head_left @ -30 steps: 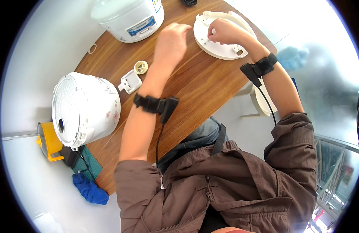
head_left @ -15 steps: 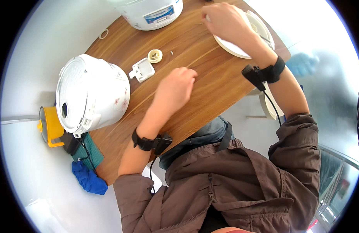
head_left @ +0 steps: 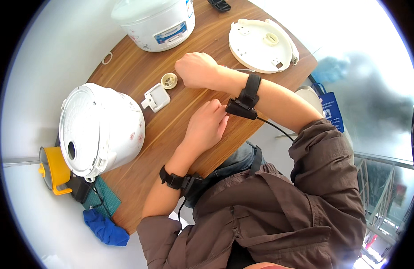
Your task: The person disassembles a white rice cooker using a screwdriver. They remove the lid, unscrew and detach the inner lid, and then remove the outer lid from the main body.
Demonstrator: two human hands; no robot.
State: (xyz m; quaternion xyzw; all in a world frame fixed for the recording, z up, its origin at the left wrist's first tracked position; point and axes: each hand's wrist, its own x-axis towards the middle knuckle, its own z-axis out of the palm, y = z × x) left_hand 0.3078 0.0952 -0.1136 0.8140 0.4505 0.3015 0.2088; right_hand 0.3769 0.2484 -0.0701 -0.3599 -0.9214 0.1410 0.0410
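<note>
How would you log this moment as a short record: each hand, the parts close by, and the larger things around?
Left hand: loosely curled at the table's near side; nothing visibly held
Right hand: curled, close to the round cream part; contents hidden
Beside the cream part: white square part
Behind right forearm: thin metal rod, partly hidden
Far right: round white cover
Appliances: white cooker at left; second cooker at far side
Lower left: blue cloth

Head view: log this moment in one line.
right hand: curled near cream cap, contents hidden | left hand: nearer body | white disc: on table
</note>
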